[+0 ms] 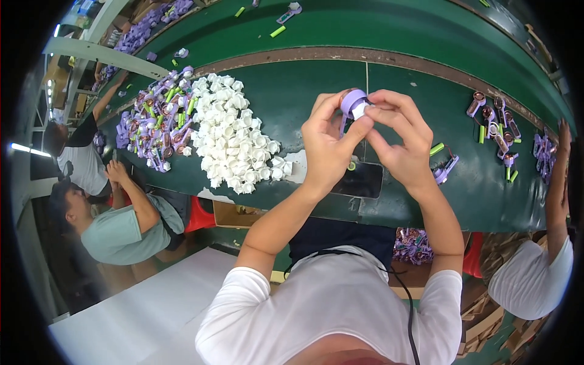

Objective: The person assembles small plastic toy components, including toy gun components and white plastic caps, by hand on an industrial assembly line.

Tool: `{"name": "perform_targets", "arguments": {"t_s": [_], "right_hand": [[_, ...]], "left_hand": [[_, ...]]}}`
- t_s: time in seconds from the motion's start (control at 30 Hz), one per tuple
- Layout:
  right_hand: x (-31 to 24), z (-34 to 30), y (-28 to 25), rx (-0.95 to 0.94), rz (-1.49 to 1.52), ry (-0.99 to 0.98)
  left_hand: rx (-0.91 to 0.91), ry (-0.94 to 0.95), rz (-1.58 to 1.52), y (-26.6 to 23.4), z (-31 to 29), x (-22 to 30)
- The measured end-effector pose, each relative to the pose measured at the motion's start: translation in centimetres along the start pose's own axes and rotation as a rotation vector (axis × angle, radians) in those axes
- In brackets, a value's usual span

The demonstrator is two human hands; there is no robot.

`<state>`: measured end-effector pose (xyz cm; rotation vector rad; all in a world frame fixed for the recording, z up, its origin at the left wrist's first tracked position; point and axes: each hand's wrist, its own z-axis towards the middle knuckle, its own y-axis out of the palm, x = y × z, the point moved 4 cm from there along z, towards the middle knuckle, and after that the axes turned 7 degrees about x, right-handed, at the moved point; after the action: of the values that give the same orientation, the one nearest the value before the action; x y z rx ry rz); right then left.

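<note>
Over the green work surface I hold up a purple plastic housing (351, 103) with a round, ring-like head. My left hand (325, 140) is closed around it, thumb in front and fingers behind. A small white plastic piece (359, 110) sits at the opening of the round head. The fingertips of my right hand (401, 131) pinch this white piece against the housing. How deep it sits inside is hidden by my fingers. Below my hands lies a dark, flat, phone-like slab (365, 182), with a small green ring (351, 165) at its upper edge.
Left of my hands are a heap of white plastic pieces (228, 134) and a pile of purple assemblies with green cylinders (161, 115). More purple assemblies (499, 128) lie to the right. A green belt (389, 27) runs behind a raised rail. Other people (131, 225) sit on both sides.
</note>
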<state>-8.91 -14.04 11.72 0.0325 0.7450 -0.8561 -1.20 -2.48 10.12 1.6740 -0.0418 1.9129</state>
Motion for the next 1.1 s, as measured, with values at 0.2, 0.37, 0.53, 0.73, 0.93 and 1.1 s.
{"name": "perform_targets", "arguments": {"t_s": [0.2,0.37,0.53,0.73,0.93,1.1], "right_hand": [[2.4,-0.8,-0.1,-0.015,0.689,0.459],[2.4,-2.0,1.6,0.005,0.783,0.469],[4.9,-2.1,1.7,0.141,0.493,0.713],[18.8,3.5,3.8,0.309,0.232,0.767],[9.3,-1.1,15.6,-0.680,0.283,0.184],[5.6,-5.9,20.6,-0.884,0.247,-0.140]], "left_hand": [[-0.052,-0.010,-0.151,-0.1,-0.4,-0.4],[-0.070,0.018,-0.156,-0.6,-0.9,0.0],[-0.001,-0.254,-0.118,-0.2,0.6,-3.6],[0.240,0.277,0.548,-5.5,-0.8,-4.0],[0.176,0.563,1.274,-14.4,-12.0,-1.1],[0.013,0.518,1.480,-15.4,-11.4,-1.8]]}}
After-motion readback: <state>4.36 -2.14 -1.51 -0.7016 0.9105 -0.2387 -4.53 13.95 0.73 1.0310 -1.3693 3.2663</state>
